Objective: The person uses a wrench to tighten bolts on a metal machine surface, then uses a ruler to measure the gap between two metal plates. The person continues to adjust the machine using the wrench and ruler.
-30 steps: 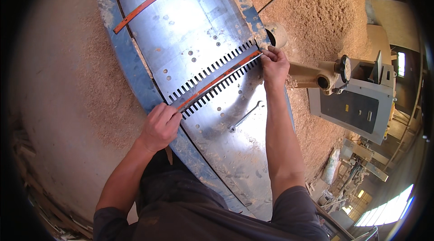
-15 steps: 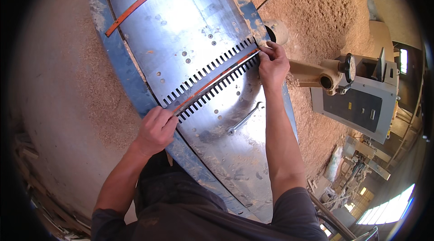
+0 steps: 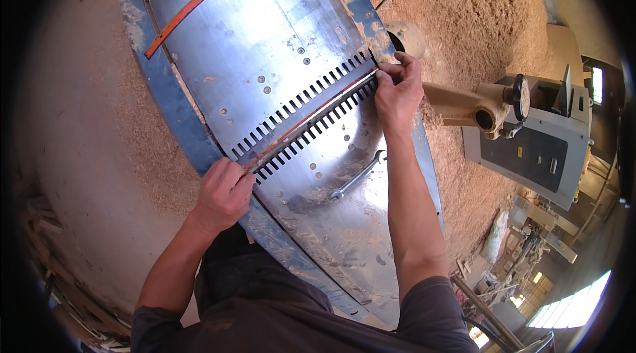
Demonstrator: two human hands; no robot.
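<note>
A long, thin planer knife [image 3: 311, 118], part orange and part bright metal, lies along the cutterhead gap of a jointer, between two rows of slots in the steel table [image 3: 265, 41]. My left hand [image 3: 225, 187] pinches its near left end at the table's edge. At the far right end, the fingers of my right hand [image 3: 399, 91] are closed on the same knife. On the near part of the table rests an open-ended wrench [image 3: 358, 176], apart from both hands. Fingertips partly hide the knife's ends.
Another orange strip [image 3: 199, 3] lies across the far part of the table. Wood shavings [image 3: 464, 15] are heaped to the right and far side. A tan machine arm with a round knob [image 3: 520, 98] and a grey cabinet [image 3: 523, 157] stand at the right.
The view has shifted slightly, so the table sits a little further left. Both hands keep hold of the knife's ends, and less of its orange face shows.
</note>
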